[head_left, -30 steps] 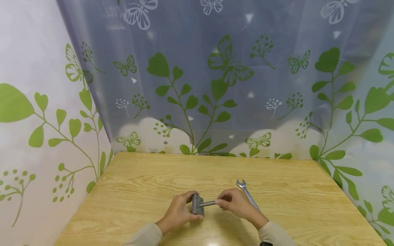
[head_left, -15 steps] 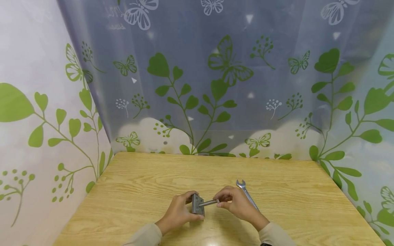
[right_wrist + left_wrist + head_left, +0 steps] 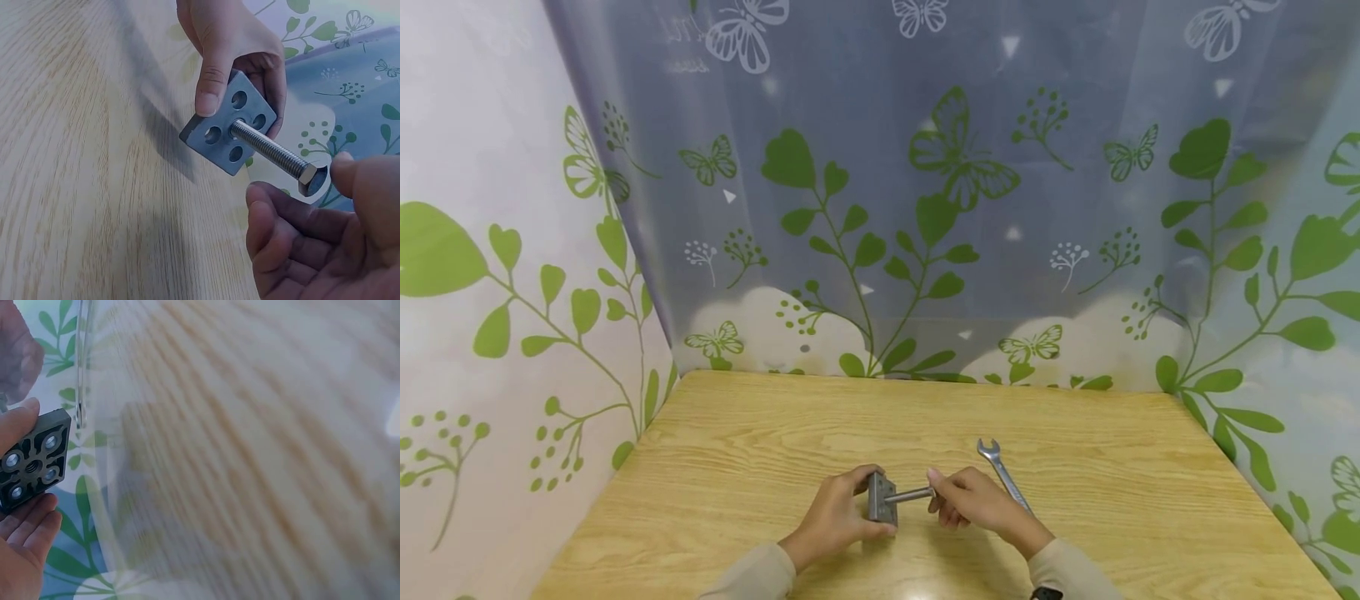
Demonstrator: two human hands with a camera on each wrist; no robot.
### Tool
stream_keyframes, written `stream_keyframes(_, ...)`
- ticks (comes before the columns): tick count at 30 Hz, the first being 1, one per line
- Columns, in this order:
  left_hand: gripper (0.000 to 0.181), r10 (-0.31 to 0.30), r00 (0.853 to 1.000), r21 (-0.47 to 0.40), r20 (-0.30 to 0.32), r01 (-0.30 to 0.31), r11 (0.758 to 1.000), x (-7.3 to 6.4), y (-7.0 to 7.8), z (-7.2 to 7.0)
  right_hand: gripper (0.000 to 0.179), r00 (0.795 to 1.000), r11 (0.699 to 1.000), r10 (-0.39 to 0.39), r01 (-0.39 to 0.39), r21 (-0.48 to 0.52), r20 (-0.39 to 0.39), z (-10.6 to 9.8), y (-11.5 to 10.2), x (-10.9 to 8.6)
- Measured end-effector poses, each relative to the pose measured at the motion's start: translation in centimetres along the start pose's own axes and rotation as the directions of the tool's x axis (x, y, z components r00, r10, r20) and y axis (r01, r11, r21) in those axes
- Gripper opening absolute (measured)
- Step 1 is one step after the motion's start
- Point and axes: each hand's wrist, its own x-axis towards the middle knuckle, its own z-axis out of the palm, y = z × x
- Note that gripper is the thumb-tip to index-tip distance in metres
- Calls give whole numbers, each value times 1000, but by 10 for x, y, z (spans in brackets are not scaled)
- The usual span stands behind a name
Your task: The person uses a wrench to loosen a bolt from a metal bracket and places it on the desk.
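Note:
A square metal plate (image 3: 225, 150) with several holes is gripped at its edges by my left hand (image 3: 831, 518). The left wrist view shows the plate's other face (image 3: 34, 464), which has a threaded hole in the middle. A hex-head bolt (image 3: 272, 150) stands in the plate's central hole, most of its threaded shank outside. Around the bolt's head is my right hand (image 3: 973, 500), thumb on one side and loosely bent fingers on the other. In the right wrist view a thin gap shows between thumb (image 3: 350, 175) and bolt head; whether a finger touches it I cannot tell.
An open-end wrench (image 3: 1003, 473) lies on the wooden table (image 3: 760, 433) just beyond my right hand, its open jaw pointing away. Butterfly-and-leaf printed sheets (image 3: 880, 250) stand behind the table and at both sides.
My right hand has gone from pinching the bolt's end to spreading thumb and fingers around its head, with the thumb now higher. The left hand and plate have stayed put.

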Motion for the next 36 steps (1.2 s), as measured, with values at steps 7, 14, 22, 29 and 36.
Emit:
stream_keyframes(7,72,12,1000,5,4,-12,1000,2,1,1,39,998,998,-60,60,-27,-12,-2,-4,-1)
stream_keyframes(14,72,-6,1000,-32,15,7,999,3,0,0,20,978,966,-187,165,-201,-96,-4,-1,1)
stream_keyframes(22,73,-27,998,-96,64,33,995,2,-3,-1,18,946,932,-293,249,-262,-141,-1,4,0)
stream_keyframes(29,74,-63,992,-133,105,77,988,2,-3,-3,19,931,917,-338,292,-271,-140,0,5,-2)
stream_keyframes(36,76,-46,996,-79,80,53,996,0,-4,-2,36,977,970,-197,182,-164,-82,-2,6,-3)
